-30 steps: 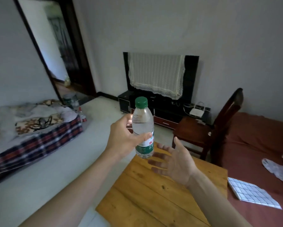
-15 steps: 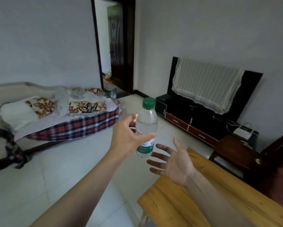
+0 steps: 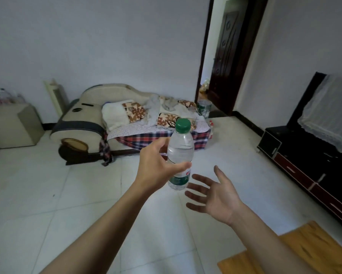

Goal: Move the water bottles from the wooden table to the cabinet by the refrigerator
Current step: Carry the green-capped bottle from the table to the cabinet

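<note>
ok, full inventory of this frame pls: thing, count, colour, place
water bottle: 1, clear, green cap and label, upright in left hand, centre
wooden table: 1, light wood, bottom right corner
sofa bed: 1, cream, far wall
plaid blanket: 1, red and blue, over sofa edge
floral cushions: 2, brown and cream, on sofa
TV stand: 1, black, right wall
lace cover: 1, white, over the screen on the stand
door: 1, dark, open, far right
cabinet: 1, beige, far left
floor: white tiles
left hand: 1, fingers round bottle
right hand: 1, open, below and right of bottle
</note>
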A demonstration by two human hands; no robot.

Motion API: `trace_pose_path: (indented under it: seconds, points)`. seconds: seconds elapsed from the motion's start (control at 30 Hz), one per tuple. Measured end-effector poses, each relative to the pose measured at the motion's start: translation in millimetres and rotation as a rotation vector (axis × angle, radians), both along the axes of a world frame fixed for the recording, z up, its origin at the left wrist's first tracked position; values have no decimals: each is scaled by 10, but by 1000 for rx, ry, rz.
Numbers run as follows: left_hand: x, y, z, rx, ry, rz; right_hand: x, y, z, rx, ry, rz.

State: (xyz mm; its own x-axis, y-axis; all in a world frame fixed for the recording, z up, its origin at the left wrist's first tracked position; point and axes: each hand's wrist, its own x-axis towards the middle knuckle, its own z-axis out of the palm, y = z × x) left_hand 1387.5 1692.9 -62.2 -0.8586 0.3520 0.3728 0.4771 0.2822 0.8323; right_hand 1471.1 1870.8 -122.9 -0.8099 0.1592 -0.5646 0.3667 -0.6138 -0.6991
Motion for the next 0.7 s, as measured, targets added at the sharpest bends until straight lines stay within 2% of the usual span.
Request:
trace_pose_path:
  seconds: [0.4,0.7]
  points:
    - [-687,172,0,-33,14,321,-1274,370,-108,-22,1,368]
    - [-1005,-191,206,-25,62,469,-2003,2,86,-38,78,579]
